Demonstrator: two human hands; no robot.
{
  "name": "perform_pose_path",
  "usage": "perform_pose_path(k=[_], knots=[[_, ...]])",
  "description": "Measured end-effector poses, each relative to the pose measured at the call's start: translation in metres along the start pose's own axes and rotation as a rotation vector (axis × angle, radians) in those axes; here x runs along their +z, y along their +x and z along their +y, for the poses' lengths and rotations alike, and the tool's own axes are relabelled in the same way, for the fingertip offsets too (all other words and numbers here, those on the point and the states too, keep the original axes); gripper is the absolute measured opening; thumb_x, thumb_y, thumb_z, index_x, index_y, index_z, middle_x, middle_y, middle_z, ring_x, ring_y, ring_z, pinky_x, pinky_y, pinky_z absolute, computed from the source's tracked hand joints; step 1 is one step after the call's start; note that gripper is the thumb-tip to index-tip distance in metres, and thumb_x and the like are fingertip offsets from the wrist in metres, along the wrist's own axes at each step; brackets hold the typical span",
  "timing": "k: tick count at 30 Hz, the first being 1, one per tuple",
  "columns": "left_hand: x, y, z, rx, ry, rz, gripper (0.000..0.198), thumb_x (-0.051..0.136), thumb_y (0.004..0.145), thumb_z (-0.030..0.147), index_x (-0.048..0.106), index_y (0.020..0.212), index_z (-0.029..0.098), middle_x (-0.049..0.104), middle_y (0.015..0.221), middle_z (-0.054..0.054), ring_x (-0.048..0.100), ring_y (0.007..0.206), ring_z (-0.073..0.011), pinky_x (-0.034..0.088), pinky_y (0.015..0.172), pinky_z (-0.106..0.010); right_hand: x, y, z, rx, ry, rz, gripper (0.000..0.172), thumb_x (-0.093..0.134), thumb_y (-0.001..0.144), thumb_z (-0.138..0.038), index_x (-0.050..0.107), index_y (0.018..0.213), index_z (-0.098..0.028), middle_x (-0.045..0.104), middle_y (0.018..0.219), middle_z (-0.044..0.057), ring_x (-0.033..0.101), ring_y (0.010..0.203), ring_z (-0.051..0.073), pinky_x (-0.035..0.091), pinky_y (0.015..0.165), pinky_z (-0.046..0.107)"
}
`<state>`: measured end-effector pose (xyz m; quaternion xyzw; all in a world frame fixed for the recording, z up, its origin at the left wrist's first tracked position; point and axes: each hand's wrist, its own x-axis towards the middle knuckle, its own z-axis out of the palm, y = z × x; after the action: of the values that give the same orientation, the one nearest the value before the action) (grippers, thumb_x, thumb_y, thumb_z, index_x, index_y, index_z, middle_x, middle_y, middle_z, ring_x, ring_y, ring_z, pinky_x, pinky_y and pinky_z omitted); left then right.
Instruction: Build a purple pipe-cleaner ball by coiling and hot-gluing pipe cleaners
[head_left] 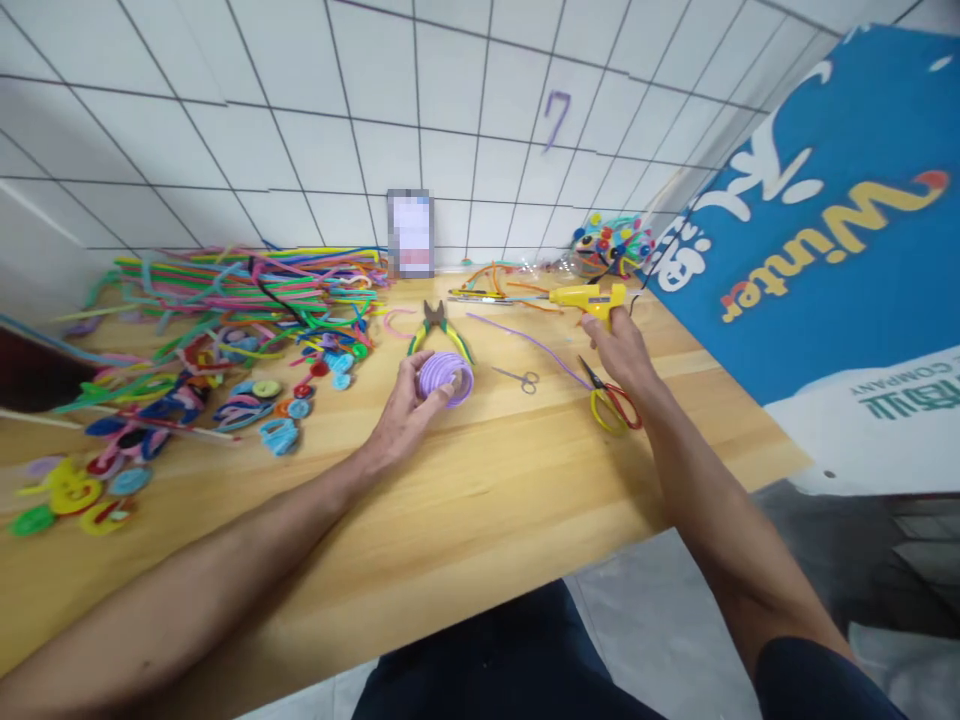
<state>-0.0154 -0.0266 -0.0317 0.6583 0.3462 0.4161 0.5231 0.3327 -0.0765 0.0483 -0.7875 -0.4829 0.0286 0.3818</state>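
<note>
My left hand (412, 405) is closed around a purple coil of pipe cleaner (442, 378), thumb over its open end, just above the table's middle. On the right, my right hand (616, 340) grips the handle of a yellow glue gun (589, 297), whose nozzle points left. Pliers with green and yellow handles (435, 322) lie behind the coil. Between my hands are small silver scissors (517, 378) and a loose purple pipe cleaner (532, 345). Larger scissors with red and yellow handles (609, 400) rest beside my right forearm.
Bundles of coloured pipe cleaners (247, 285) and small coiled pieces (277, 435) cover the table's left side. A phone (411, 235) leans on the tiled wall. A pompom-covered item (613, 243) stands at back right, near a blue banner (832, 250).
</note>
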Motion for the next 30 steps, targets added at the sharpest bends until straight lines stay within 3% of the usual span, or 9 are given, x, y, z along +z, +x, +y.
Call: perform_pose_path(k=[4, 8, 12, 22, 30], knots=[[0.0, 0.004, 0.0, 0.02, -0.126, 0.042, 0.064, 0.074, 0.095, 0.057, 0.047, 0.142, 0.023, 0.064, 0.138, -0.01, 0.065, 0.126, -0.0258, 0.056, 0.112, -0.044, 0.023, -0.025, -0.043, -0.085, 0.114, -0.017, 0.052, 0.081, 0.074, -0.065, 0.07, 0.099, -0.02, 0.076, 0.085, 0.005, 0.068, 0.078, 0.026, 0.056, 0.075, 0.041], [0.0, 0.004, 0.001, 0.019, -0.164, 0.051, 0.063, 0.075, 0.095, 0.06, 0.048, 0.141, 0.025, 0.065, 0.139, -0.009, 0.065, 0.127, -0.0258, 0.057, 0.112, -0.043, 0.044, -0.053, -0.067, -0.111, 0.106, -0.092, 0.041, 0.081, 0.072, -0.061, 0.063, 0.079, -0.025, 0.068, 0.067, 0.0, 0.063, 0.063, 0.022, 0.053, 0.064, 0.036], [0.0, 0.002, 0.002, 0.024, -0.171, 0.013, 0.065, 0.075, 0.096, 0.062, 0.046, 0.142, 0.027, 0.062, 0.143, -0.009, 0.063, 0.133, -0.0259, 0.054, 0.116, -0.043, 0.05, -0.064, -0.068, -0.115, 0.062, -0.105, 0.037, 0.079, 0.073, -0.055, 0.053, 0.069, -0.029, 0.064, 0.061, 0.001, 0.063, 0.059, 0.023, 0.053, 0.062, 0.037], [0.0, -0.001, 0.001, 0.031, -0.175, -0.018, 0.066, 0.077, 0.097, 0.058, 0.044, 0.145, 0.028, 0.06, 0.146, -0.01, 0.062, 0.135, -0.0265, 0.053, 0.12, -0.047, 0.051, -0.064, -0.067, -0.221, -0.023, -0.139, 0.027, 0.07, 0.076, -0.043, 0.049, 0.066, -0.03, 0.066, 0.061, 0.003, 0.067, 0.062, 0.025, 0.053, 0.062, 0.037], [0.001, -0.002, 0.002, 0.024, -0.184, -0.029, 0.066, 0.078, 0.097, 0.057, 0.044, 0.146, 0.028, 0.061, 0.149, -0.011, 0.063, 0.136, -0.0265, 0.053, 0.121, -0.048, 0.052, -0.065, -0.067, -0.3, -0.019, -0.156, 0.031, 0.069, 0.078, -0.038, 0.042, 0.065, -0.032, 0.058, 0.054, 0.0, 0.064, 0.059, 0.025, 0.051, 0.059, 0.036]])
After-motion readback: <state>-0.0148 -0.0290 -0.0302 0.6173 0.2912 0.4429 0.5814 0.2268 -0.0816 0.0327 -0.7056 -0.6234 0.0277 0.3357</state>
